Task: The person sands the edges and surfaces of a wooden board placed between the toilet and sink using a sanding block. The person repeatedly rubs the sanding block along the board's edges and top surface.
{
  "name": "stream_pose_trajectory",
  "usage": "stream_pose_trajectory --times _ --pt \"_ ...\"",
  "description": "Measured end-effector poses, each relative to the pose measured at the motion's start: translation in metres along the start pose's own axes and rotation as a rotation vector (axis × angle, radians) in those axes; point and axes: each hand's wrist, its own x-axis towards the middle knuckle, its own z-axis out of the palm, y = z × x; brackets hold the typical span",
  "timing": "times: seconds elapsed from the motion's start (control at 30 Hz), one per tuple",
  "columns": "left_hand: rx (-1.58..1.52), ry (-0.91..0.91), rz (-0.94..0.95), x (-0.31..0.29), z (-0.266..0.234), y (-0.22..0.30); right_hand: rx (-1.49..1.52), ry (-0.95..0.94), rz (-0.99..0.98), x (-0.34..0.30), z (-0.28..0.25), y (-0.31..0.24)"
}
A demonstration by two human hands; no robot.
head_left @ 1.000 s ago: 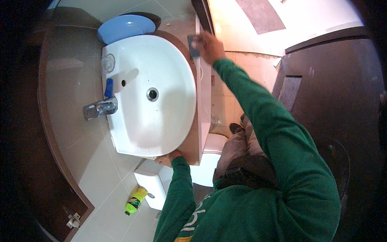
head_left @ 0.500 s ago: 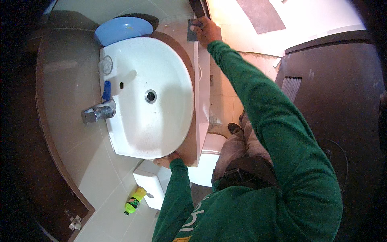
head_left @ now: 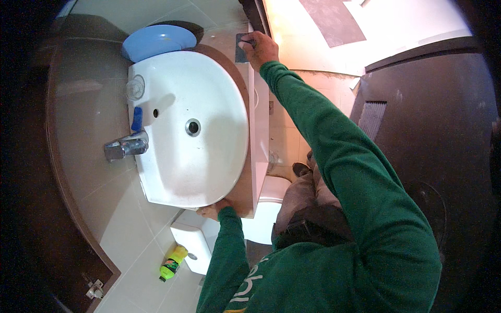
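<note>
- My right hand point(head_left: 259, 48) had travelled further along the counter edge than half a second before, reaching its far corner, arm fully extended
- Its fingers were curled closed on a small dark grey pad point(head_left: 241, 46), pressed flat against the brown counter point(head_left: 241, 193) surface just beyond my fingertips
- A second before, the pad sat lower on that edge, so I judged the stroke had covered the rim and arrived at its end
- My left hand point(head_left: 211, 211) rested on the near counter edge, unchanged, fingers wrapped loosely on the rim, gripping nothing loose
- The white basin point(head_left: 209, 104) lay between both hands, the blue plate point(head_left: 156, 43) just past my right fingers
- A chrome tap point(head_left: 125, 146) and a clear glass point(head_left: 134, 88) stood beyond the basin, well apart from either hand
</note>
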Motion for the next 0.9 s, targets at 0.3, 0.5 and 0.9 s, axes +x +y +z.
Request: stream_pose_trajectory --times 0.3,0.5,0.9 --pt "0.118 0.033 -0.065 0.004 -0.008 -0.020 -0.043 -0.027 0.044 -0.043 0.000 -0.018" --pt "0.216 0.026 -0.070 -0.001 -0.001 -0.020 -0.290 0.028 -0.020 0.008 0.006 -0.009" --pt "0.276 0.045 -0.061 -0.005 0.001 -0.017 -0.145 0.193 -0.200 0.000 0.013 0.015"
